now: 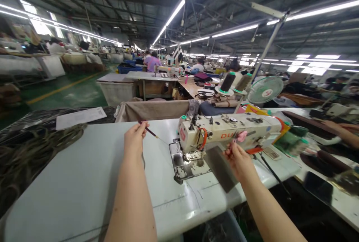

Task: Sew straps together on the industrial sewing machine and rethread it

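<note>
My left hand (137, 133) is raised over the left side of the sewing table, finger and thumb pinched on a narrow dark strip (150, 131). A thin thread runs from the strip's tip toward the sewing machine (213, 131). Its needle area and dark metal plate (193, 167) lie to the right of that hand. My right hand (236, 158) is closed in front of the machine's arm, its fingers drawn together; what they hold is unclear. Just above them is a small pink object (241, 136). A flat dark grey piece (221, 167) lies beside this hand, on the table.
Dark strips (36, 163) are heaped at the left, near a white paper (81, 118). A cloth-lined bin (154, 110) stands behind the table. Thread cones (226, 83) and a green fan (266, 89) rise behind the machine. A co-worker's arm (340, 131) reaches in at right.
</note>
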Action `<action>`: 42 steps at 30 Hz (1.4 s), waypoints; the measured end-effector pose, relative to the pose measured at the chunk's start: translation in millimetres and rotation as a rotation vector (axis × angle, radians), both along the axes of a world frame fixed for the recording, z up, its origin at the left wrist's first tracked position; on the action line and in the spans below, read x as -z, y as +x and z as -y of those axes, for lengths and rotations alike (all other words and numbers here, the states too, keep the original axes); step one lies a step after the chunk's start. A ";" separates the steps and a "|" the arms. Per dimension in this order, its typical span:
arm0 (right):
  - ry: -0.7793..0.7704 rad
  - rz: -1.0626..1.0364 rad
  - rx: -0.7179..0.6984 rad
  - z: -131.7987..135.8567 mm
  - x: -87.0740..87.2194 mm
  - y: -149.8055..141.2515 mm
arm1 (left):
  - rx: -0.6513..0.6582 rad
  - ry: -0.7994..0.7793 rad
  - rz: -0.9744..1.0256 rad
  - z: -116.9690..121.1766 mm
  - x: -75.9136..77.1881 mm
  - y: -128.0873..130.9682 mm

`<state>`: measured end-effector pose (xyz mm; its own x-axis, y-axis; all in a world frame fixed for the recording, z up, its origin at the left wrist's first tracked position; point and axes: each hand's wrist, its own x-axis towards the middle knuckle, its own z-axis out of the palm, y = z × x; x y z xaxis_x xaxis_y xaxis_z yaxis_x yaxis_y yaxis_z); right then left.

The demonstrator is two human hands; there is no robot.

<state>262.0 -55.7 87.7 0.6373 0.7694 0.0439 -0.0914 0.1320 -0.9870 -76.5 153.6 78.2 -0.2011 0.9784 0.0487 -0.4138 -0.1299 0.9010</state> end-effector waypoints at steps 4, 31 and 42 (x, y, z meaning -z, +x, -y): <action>-0.085 -0.002 -0.054 25.9 28.8 -36.8 | 0.020 0.022 0.037 1.9 -2.8 1.1; -0.481 1.242 -0.414 -66.8 -7.5 -192.5 | 0.086 0.095 -0.116 -4.3 1.5 -5.9; -0.615 1.469 -0.346 -89.8 -24.7 -215.2 | 0.079 0.100 -0.133 0.9 -6.5 -3.7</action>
<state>46.9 34.1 112.4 0.1292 0.9890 0.0727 0.9831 -0.1182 -0.1396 -80.2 152.7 84.7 -0.1091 0.9799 0.1672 -0.3047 -0.1931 0.9327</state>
